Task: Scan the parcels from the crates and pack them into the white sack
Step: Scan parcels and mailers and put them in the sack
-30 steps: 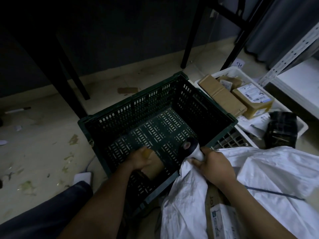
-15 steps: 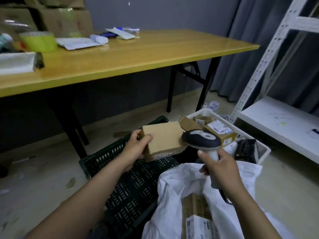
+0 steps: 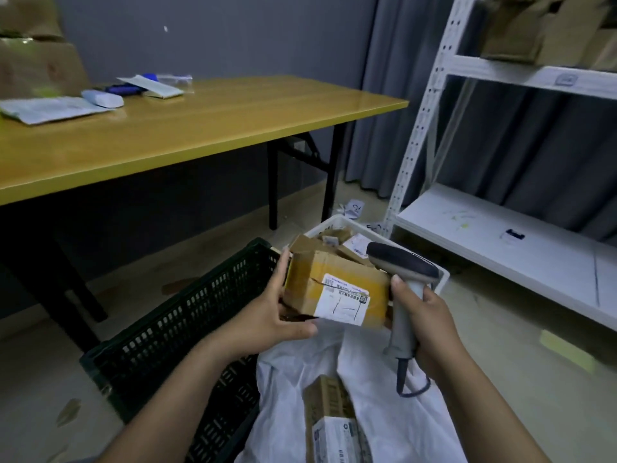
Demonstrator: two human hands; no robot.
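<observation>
the left grip [image 3: 267, 315] is clamped on the left end of a cardboard parcel [image 3: 337, 289], label up, above the open white sack [image 3: 384, 412] beside the dark crate [image 3: 187, 325]. the right grip [image 3: 430, 325] is curled round the scanner [image 3: 400, 265] handle, its head just beside the parcel's right end.

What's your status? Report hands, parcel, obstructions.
Left hand grips cardboard parcel, label up. Right hand grips barcode scanner, head beside the parcel. White sack open below, boxes inside; nothing blocks it.

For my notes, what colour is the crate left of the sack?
The crate is dark green, head view.
</observation>
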